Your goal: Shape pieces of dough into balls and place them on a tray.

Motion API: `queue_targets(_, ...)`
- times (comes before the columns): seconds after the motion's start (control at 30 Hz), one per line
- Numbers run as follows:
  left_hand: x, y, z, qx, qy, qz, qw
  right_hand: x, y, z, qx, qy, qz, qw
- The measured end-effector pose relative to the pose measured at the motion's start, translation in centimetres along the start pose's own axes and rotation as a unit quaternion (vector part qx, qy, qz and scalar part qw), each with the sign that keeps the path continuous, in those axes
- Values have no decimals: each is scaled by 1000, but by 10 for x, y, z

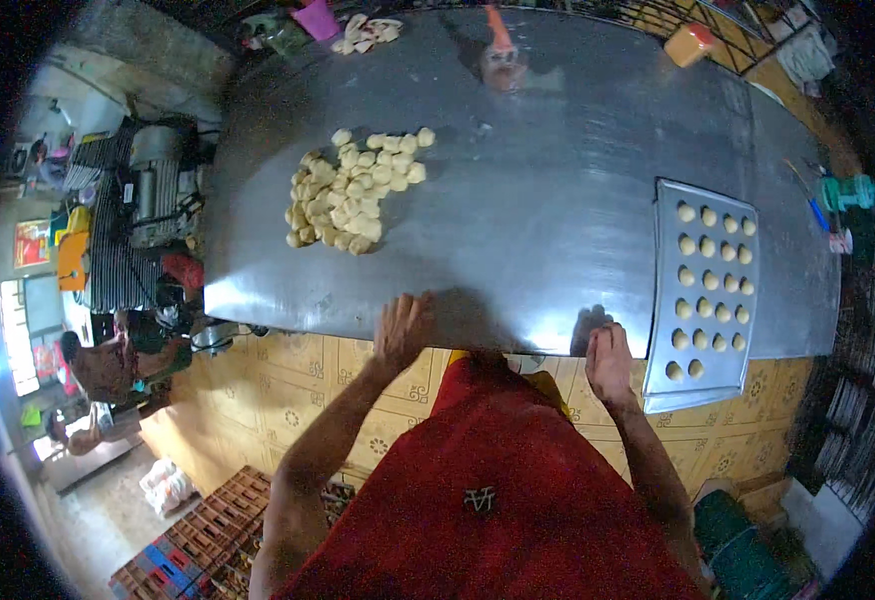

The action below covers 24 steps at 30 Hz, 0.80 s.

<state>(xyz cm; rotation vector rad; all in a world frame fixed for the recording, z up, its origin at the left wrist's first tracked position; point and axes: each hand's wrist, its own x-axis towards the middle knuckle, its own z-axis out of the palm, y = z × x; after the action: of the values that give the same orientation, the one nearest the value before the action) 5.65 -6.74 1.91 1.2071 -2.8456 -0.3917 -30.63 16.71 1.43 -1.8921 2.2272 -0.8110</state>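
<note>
My left hand (403, 330) rests at the near edge of the metal table (518, 230), palm down, its fingers apart and reaching onto the top. Nothing shows in it. Farther right along the same edge is my right hand (610, 360), its fingers curled and close together; whether anything is under them is hidden. A heap of pale dough balls (358, 195) lies beyond my left hand. To the right of my right hand, a metal baking tray (666, 300) carries rows of small, separate dough balls (703, 307). Its near end juts past the table edge.
An orange-handled tool (500, 35) lies at the far side, by a pink container (318, 20) and pale pieces (366, 34). An orange-and-white tub (691, 45) stands far right. Left of the table is a motor (156, 185); crates (193, 540) stand on the floor behind.
</note>
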Motion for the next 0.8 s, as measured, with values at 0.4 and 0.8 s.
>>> queue_targets(0.4, 60, 38, 39, -171, 82, -119, 975, 64, 14, 34, 4, 38, -69, 997)
queue_targets(0.8, 106, 33, 41, -135, 133, -148, 971, 77, 34, 43, 65, 73, 45, 994)
